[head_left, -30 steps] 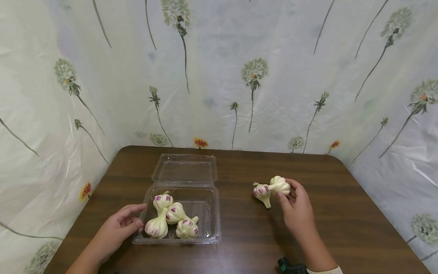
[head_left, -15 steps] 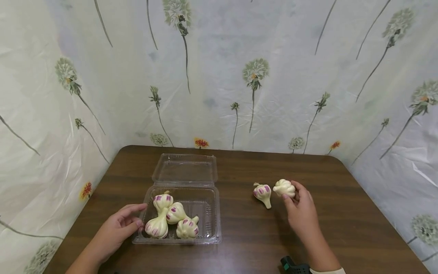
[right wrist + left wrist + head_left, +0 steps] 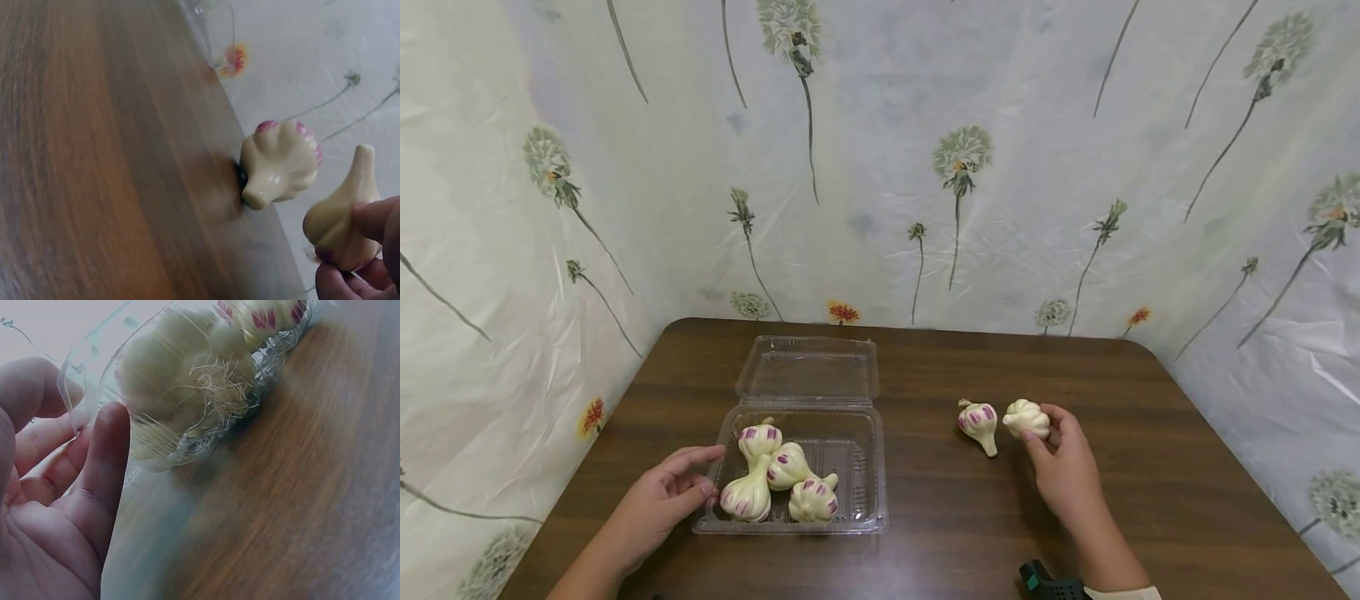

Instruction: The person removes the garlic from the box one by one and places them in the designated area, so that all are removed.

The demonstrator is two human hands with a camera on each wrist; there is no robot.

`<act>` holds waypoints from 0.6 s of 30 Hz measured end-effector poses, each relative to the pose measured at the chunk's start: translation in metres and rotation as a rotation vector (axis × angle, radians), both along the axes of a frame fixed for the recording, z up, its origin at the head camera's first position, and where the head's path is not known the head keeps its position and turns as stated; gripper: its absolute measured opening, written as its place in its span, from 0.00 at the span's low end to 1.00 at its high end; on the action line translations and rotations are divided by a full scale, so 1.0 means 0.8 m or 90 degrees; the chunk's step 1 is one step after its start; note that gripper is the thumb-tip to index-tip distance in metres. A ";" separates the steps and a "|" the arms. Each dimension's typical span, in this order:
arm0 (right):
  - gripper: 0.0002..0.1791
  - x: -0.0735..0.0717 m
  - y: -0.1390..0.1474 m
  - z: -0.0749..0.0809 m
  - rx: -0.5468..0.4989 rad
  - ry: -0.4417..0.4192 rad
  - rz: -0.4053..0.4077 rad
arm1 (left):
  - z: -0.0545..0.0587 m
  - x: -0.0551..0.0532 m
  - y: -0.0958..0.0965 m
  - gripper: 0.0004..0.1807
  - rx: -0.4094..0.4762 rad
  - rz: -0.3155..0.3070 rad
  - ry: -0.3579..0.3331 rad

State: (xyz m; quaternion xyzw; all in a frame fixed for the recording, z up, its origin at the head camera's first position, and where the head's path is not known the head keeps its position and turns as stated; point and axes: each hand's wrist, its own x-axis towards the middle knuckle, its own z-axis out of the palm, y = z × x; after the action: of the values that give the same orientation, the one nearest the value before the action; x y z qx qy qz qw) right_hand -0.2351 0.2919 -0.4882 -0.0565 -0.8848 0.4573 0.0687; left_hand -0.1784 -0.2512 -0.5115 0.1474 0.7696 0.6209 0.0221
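Note:
My right hand [image 3: 1066, 467] pinches a cream garlic bulb [image 3: 1026, 418] between thumb and fingers, and its neck stands upward in the right wrist view. Just left of it another garlic bulb [image 3: 979, 425], with purple marks, lies on the table, apart from the held one. At the left, a clear plastic clamshell box [image 3: 871, 479] holds several garlic bulbs [image 3: 786, 467] bunched toward its left side. The thumb and fingers of my left hand [image 3: 658, 500] pinch the box's left rim. The left wrist view shows a rooted bulb [image 3: 181, 369] behind the clear wall.
The box's clear lid [image 3: 808, 371] lies folded back behind it on the brown wooden table [image 3: 925, 533]. A pale curtain [image 3: 880, 167] printed with dandelions hangs along the table's back and sides. A black device [image 3: 1048, 581] sits by my right wrist.
My right hand has drawn the held garlic bulb rightward and slightly nearer, parting it from the bulb on the table. The left hand and the box have stayed in place.

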 end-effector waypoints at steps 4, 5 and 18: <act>0.33 0.000 0.001 -0.005 0.010 -0.033 -0.010 | -0.001 -0.001 0.000 0.26 -0.001 0.008 -0.014; 0.33 0.000 0.001 -0.006 0.009 -0.040 -0.010 | -0.001 -0.001 0.000 0.26 -0.002 0.007 -0.015; 0.32 -0.005 0.005 -0.019 0.030 -0.078 0.029 | -0.002 -0.003 -0.001 0.26 0.010 -0.005 0.001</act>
State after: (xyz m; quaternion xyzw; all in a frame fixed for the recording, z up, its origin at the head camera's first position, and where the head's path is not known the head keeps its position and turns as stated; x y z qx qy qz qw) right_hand -0.2392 0.2961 -0.5033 -0.0627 -0.8990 0.4333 0.0056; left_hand -0.1807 -0.2521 -0.5133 0.1511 0.7640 0.6269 0.0230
